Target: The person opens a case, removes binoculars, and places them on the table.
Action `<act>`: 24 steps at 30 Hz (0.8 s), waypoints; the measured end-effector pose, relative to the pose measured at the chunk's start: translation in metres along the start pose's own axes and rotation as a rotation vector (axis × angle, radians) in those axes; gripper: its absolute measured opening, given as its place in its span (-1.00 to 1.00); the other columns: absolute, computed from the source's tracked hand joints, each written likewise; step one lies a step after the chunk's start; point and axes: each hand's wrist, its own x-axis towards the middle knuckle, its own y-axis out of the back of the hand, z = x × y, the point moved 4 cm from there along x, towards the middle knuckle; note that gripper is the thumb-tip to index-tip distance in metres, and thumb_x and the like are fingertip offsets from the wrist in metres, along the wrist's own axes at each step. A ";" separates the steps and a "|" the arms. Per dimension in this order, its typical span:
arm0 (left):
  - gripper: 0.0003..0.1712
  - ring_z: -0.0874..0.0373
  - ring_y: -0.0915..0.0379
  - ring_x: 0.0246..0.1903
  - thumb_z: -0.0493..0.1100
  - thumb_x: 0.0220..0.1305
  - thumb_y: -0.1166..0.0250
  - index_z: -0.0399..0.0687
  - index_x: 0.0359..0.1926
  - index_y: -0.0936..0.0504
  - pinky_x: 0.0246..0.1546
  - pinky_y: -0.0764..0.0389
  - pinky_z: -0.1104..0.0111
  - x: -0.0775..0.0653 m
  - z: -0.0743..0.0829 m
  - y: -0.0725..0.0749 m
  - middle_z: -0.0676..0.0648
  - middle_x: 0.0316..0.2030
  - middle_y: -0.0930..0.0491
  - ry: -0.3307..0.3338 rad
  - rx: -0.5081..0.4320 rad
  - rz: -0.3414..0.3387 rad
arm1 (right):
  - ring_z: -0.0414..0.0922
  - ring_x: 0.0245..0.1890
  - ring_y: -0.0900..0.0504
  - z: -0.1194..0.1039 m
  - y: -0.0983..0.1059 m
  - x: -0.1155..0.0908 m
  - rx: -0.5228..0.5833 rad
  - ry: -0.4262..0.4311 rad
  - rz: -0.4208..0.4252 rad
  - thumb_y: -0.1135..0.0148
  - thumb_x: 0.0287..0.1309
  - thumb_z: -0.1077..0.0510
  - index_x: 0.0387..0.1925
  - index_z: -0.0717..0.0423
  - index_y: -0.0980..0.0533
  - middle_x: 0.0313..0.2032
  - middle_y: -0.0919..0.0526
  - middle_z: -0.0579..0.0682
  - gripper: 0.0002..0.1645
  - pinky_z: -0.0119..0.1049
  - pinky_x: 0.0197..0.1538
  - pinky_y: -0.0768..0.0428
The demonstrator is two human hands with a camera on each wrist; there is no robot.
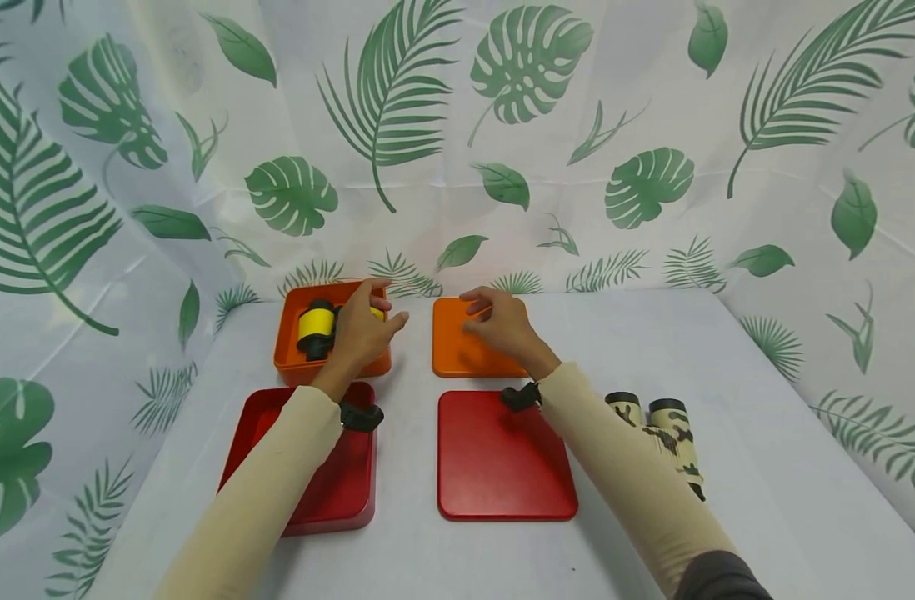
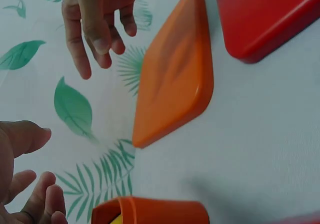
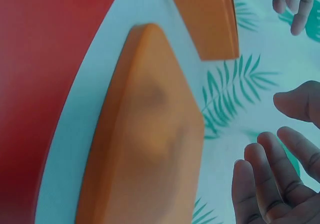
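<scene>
My left hand [image 1: 365, 327] hovers over the right side of an orange box [image 1: 296, 375], its fingers loosely bent and holding nothing. Inside that box lie black-and-yellow binoculars [image 1: 317, 323], partly hidden by the hand. To the right, my right hand [image 1: 502, 323] hangs above a flat orange lid [image 1: 450, 354], thumb and fingers apart with nothing between them. In the right wrist view the orange lid [image 3: 145, 134] lies below the relaxed fingers [image 3: 270, 169]. The left wrist view shows the thumb [image 2: 30, 138] of the left hand spread from its fingers.
A red box [image 1: 360, 492] stands near the left forearm, in front of the orange one. Beside it lies a flat red lid [image 1: 502, 467]. Camouflage binoculars [image 1: 675, 433] rest to the right, partly behind the right sleeve. A leaf-patterned curtain [image 1: 442, 167] borders the table.
</scene>
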 end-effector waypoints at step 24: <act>-0.21 -0.30 -0.41 0.16 -0.14 0.39 -0.45 -0.10 0.53 -0.34 0.24 -0.57 -0.03 -0.002 -0.042 0.067 -0.38 0.24 -0.49 -0.047 0.043 -0.052 | -0.01 0.13 -0.62 -0.050 -0.032 0.009 -0.021 0.037 -0.085 -0.50 0.30 -0.01 0.33 -0.12 -0.55 0.12 -0.68 -0.01 -0.40 -0.07 0.22 -0.70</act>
